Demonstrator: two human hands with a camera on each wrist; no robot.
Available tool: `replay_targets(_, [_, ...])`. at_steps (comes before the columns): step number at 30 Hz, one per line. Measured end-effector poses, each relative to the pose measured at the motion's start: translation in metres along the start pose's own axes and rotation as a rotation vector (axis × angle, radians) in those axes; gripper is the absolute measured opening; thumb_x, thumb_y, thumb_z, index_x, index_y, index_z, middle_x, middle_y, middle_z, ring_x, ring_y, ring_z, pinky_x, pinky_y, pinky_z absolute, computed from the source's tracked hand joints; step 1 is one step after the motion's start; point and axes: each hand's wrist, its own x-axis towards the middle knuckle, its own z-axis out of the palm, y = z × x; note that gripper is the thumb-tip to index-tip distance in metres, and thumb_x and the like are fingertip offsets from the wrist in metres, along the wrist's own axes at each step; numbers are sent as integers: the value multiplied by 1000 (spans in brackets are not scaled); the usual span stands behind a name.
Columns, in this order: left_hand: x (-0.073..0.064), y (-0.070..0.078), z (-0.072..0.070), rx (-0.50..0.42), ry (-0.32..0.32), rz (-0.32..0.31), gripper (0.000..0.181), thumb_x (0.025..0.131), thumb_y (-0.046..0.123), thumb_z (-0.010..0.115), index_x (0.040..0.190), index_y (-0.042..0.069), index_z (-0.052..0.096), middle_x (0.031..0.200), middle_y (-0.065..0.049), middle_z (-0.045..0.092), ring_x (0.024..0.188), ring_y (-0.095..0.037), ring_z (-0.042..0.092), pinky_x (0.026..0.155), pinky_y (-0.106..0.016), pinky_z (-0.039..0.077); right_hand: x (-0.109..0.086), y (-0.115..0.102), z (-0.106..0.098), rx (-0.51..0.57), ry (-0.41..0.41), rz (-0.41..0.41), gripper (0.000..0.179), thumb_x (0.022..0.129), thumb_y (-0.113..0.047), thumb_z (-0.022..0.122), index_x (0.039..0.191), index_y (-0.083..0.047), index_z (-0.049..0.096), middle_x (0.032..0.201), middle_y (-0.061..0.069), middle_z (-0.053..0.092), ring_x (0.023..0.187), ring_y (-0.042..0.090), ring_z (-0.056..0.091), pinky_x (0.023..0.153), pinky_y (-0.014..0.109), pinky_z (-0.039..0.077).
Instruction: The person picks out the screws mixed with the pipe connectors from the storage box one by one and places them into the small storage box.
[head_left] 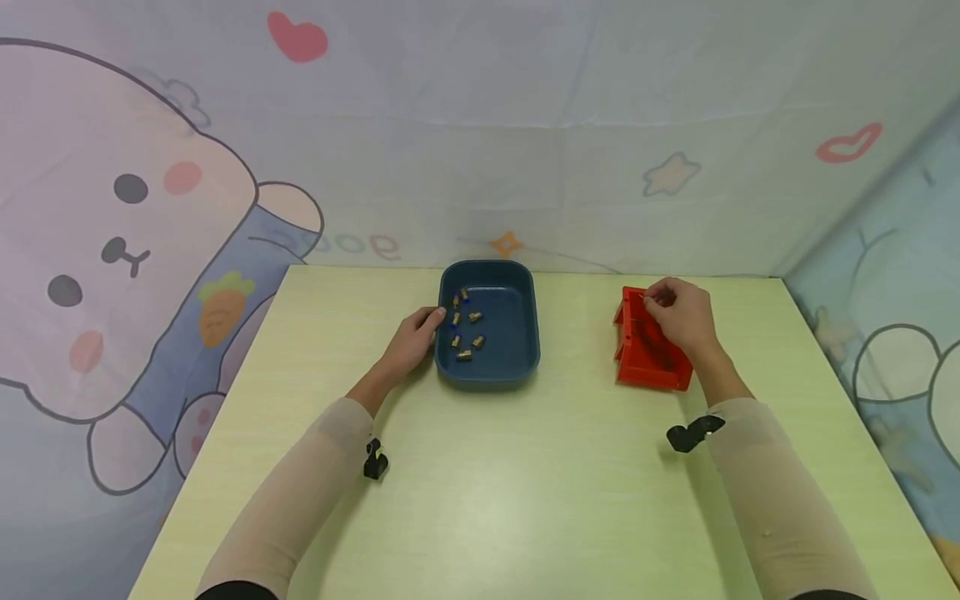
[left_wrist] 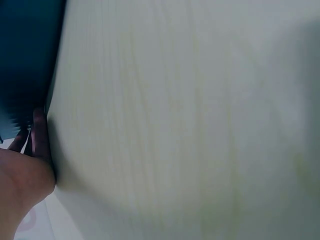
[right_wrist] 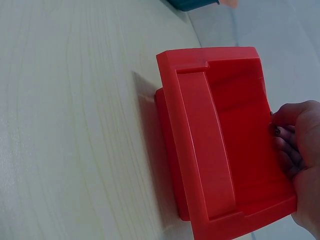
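On the table stands a dark blue tray (head_left: 513, 333) with several small brass-coloured fittings (head_left: 476, 317), some with a blue end, on its left side. My left hand (head_left: 411, 340) grips the tray's left wall, thumb over the rim; in the left wrist view its fingers (left_wrist: 41, 135) lie along the outside. To the right is a red open-fronted bin (head_left: 652, 375). Over its back part, my right hand (head_left: 684, 315) pinches a small thin piece (head_left: 643, 296) between thumb and fingertips. Dark bits show at those fingertips in the right wrist view; I cannot tell the piece's kind.
The pale wood-grain table (head_left: 525, 483) ends at a back edge against a printed cloth wall (head_left: 480, 167). More printed cloth hangs at the right side. Small black wrist cameras sit on both sleeves, the right camera (head_left: 694, 433) just in front of the red bin.
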Motion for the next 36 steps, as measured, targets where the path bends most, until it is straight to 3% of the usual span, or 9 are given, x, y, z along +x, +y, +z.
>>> replay_targets(14, [3,-4,-2,-1,1,-6,68,110,57,47,155,6,51,157,-16,52,150,-33,43,124,-49,33,0,-1,1,9,-2,-3,15,103,-13,65,111,-1,70,104,20,68,95,33,60,82,38,53])
replay_targets(21, [6,-4,-1,3,5,-1,66,111,54,47,154,5,52,156,-17,53,150,-34,43,124,-49,34,-1,-1,1,2,-11,7,16,104,-13,64,113,0,68,105,20,67,97,34,59,86,43,54])
replay_targets(36, [0,-9,-4,26,6,-7,64,111,54,46,155,7,51,157,-15,52,150,-34,43,125,-51,32,-2,0,4,40,-25,2,18,106,-16,65,115,-1,69,105,19,66,96,31,57,82,37,51])
